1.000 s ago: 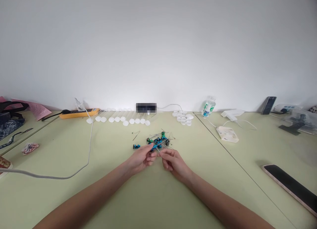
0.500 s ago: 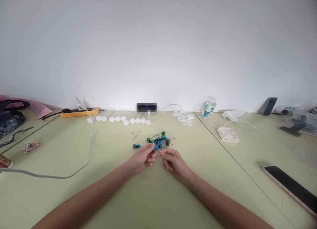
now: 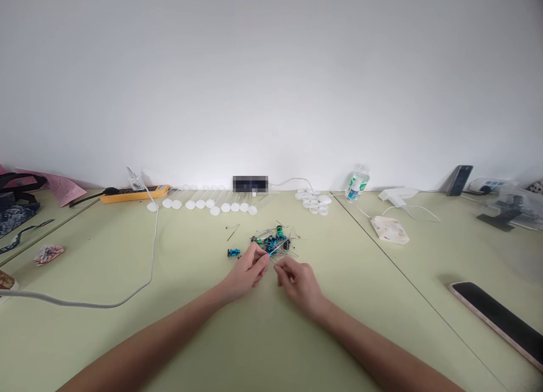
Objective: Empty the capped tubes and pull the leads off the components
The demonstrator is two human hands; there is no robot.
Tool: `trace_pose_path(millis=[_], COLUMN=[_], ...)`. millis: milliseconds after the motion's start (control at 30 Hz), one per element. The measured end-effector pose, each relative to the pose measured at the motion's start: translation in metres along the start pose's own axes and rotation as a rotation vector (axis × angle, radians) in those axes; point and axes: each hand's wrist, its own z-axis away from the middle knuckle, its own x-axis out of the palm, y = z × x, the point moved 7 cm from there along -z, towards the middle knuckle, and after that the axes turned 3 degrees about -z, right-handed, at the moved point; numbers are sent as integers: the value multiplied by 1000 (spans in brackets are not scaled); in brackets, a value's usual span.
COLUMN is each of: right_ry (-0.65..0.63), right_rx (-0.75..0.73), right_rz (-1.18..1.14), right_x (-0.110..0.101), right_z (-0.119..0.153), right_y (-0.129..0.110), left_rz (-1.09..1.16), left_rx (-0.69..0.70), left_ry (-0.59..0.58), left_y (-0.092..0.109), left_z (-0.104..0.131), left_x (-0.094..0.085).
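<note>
Left hand (image 3: 246, 273) pinching mostly hidden part (image 3: 269, 254), right hand (image 3: 304, 285) thin rod (image 3: 272, 261); nearby tangled pile (image 3: 278, 244) could snag rod.

1 slim silver rod (image 3: 272, 261) slants from 10 to 4 o'clock; a tangled blue-green hardware pile (image 3: 274, 242) lies at its 12 o'clock.

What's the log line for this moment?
left hand: pinching small piece, mostly hidden; right hand: pinching thin metal rod; pile of blue, green, black parts: beyond hands; loose blue-black part: left of pile
</note>
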Motion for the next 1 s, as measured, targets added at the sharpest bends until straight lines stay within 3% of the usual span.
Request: trace_pose_path(millis=[67,233,367,767,1000], right_ry=[-1,-203,-252,-336,-273], right_rx=[22,225,375,353,374], right_rz=[22,-372,-539,-625,-591], right_x=[0,11,17,21,18], right_z=[0,-2,0,-1,-2], right_y=[0,7,18,20,20], left_rz=[-69,-227,-246,-262,-313], left_rx=[44,124,156,157,181], left_ry=[26,27,10,19,11], left_y=[5,19,23,20,21], left_z=[2,7,8,5,6], left_x=[-1,2,4,1,1])
